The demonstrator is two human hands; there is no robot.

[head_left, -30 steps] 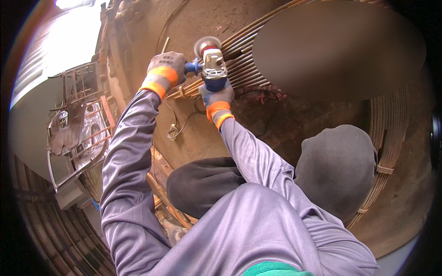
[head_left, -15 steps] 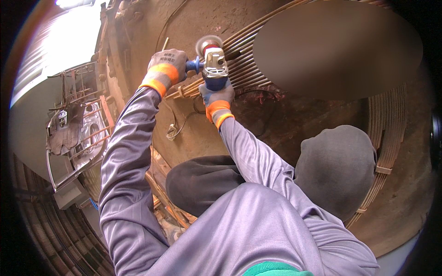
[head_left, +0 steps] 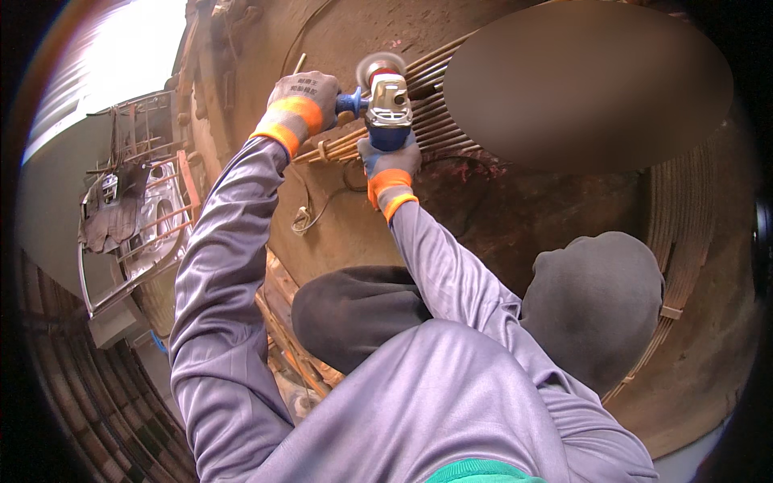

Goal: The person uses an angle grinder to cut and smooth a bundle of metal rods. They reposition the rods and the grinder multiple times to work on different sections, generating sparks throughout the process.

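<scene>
My left hand [head_left: 302,105], in a grey glove with an orange cuff, is closed around the blue side handle [head_left: 352,101] of an angle grinder [head_left: 389,105]. My right hand [head_left: 389,167], gloved alike, grips the grinder's blue body from below, just behind the silver head. At the far end, the disc [head_left: 381,66] looks blurred, over or beside a row of long metal rods [head_left: 431,121]. Whether it touches them I cannot tell. A strap or bracket [head_left: 323,149] crosses the rods near my left hand.
A cable with a pale plug [head_left: 301,221] lies on the floor [head_left: 330,241]. Metal frames and a panel [head_left: 161,217] stand at the left, below a bright opening. More long bars [head_left: 676,217] lie at the right. Wooden pieces [head_left: 286,338] are under me. A blurred oval hides the upper right.
Over the last second both my hands and the grinder have moved slightly up and to the right, the disc further along the rods. My grip is unchanged.
</scene>
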